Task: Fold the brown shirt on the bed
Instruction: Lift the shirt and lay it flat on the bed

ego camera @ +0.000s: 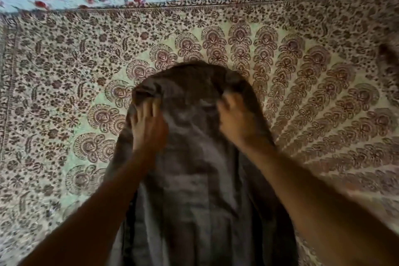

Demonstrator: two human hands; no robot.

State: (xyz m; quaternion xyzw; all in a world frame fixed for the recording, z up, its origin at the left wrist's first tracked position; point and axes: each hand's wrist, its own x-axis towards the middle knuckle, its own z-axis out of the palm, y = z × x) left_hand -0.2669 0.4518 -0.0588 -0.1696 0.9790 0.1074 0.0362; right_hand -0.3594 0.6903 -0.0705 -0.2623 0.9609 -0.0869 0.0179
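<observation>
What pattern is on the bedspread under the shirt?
A brown floral print on pale green, fanning out like feathers on the bedspread, seen in the head view.

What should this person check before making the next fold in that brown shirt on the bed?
1. Crumpled brown cloth shirt lies on the patterned bedspread: ok.
2. Left hand is on the shirt's left side: ok, fingers spread on the cloth.
3. Right hand is on the shirt's right side: ok; whether it grips the cloth, cannot tell because of blur.
4. Shirt is smoothed flat: not ok, the far end is bunched and wrinkled.
5. Sleeves are tucked in: cannot tell.
6. Near hem is straight: cannot tell, it runs out of view.
</observation>
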